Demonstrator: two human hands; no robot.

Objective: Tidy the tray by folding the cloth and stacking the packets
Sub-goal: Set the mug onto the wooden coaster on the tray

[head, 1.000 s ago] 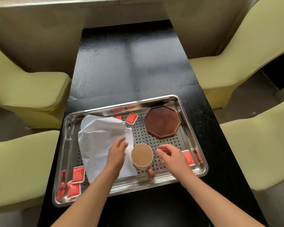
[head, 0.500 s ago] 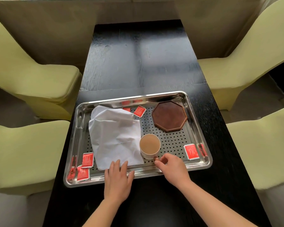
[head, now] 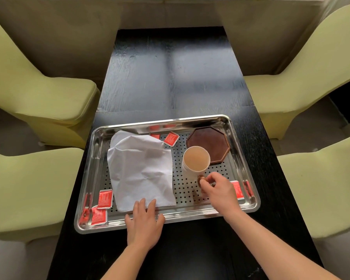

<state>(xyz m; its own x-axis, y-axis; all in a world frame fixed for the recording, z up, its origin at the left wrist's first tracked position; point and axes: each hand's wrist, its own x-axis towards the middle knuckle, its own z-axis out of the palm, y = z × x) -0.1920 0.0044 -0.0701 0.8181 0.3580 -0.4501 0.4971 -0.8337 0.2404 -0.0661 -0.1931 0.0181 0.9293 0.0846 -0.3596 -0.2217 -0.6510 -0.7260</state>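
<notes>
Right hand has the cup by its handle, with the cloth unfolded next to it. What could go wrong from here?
1. The cup is nearly full and the right hand grips only its small handle; a tilt could spill drink onto the white cloth beside it.
2. The left hand lies across the rim of the tray with fingertips on the cloth; tugging now might drag the cloth into the cup.
</notes>
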